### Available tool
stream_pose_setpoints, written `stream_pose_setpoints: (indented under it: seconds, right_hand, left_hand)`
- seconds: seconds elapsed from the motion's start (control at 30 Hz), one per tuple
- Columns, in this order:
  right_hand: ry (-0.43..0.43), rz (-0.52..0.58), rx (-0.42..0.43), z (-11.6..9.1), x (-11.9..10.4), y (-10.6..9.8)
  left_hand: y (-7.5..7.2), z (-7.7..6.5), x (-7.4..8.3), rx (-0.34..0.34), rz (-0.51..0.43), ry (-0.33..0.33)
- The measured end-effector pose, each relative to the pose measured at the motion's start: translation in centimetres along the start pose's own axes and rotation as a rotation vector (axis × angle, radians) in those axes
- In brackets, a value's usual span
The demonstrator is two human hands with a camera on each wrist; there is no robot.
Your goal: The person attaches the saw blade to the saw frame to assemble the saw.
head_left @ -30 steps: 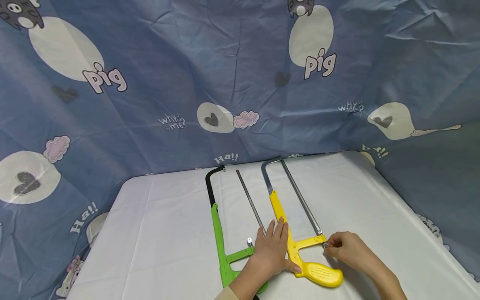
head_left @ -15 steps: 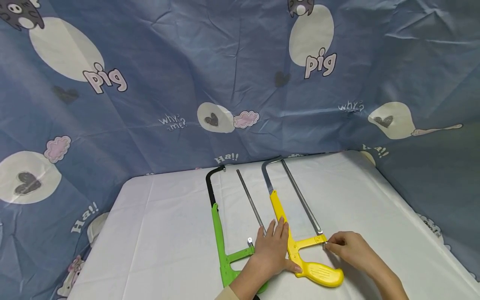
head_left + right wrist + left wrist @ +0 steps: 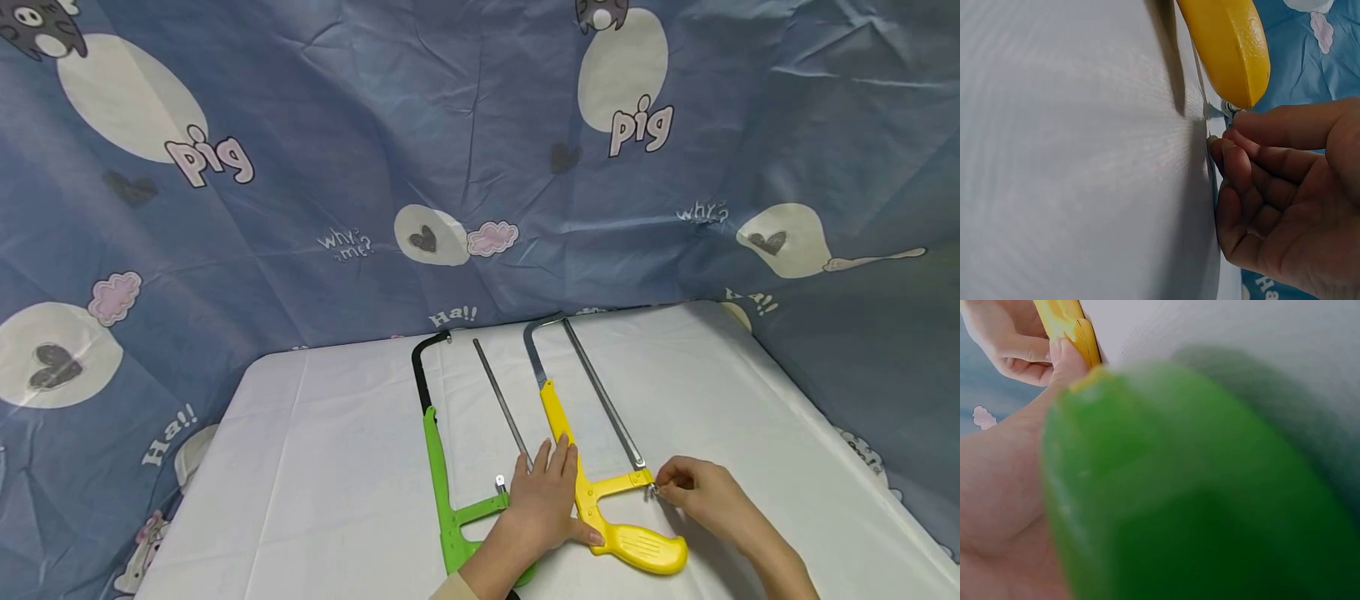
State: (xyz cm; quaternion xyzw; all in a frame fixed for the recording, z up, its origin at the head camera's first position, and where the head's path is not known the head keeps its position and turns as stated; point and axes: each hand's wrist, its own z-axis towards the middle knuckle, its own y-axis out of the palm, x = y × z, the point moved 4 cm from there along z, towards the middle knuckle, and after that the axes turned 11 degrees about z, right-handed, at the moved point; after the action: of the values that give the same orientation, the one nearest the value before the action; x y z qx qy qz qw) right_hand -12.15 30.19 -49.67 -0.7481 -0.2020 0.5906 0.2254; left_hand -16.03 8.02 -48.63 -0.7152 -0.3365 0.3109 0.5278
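Observation:
A yellow hacksaw (image 3: 645,548) lies on the white cloth in the head view, its grey blade (image 3: 603,392) spanning the frame on the right. My left hand (image 3: 543,504) rests on the yellow frame with fingers extended, thumb against the handle. At the tensioner end, my right hand (image 3: 708,492) pinches a small metal wing nut (image 3: 651,492) between thumb and fingertips. The right wrist view shows those fingertips (image 3: 1239,150) just beyond the yellow handle (image 3: 1232,50). A green handle (image 3: 1197,475) fills much of the left wrist view, hiding most of the left hand.
Left of the yellow saw lies a green hacksaw (image 3: 437,458) without a blade, its lower end partly under the left forearm. A loose blade (image 3: 498,396) lies between the two saws. Behind the table (image 3: 337,467) hangs a blue printed curtain (image 3: 337,167).
My right hand's fingers have shifted slightly around the wing nut, which shows at a different angle. The left hand and both saws have stayed put.

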Motion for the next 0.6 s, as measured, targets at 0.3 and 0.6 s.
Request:
stream_pose_setpoints:
  seconds: [0.3, 0.6]
  right_hand:
    - [-0.038, -0.021, 0.004, 0.02, -0.12, 0.25]
    - [-0.001, -0.013, -0.043, -0.08, -0.39, 0.62]
  left_hand:
    - [0.17, 0.16, 0.05, -0.008, 0.009, -0.002]
    - [0.48, 0.30, 0.01, 0.000, 0.030, -0.005]
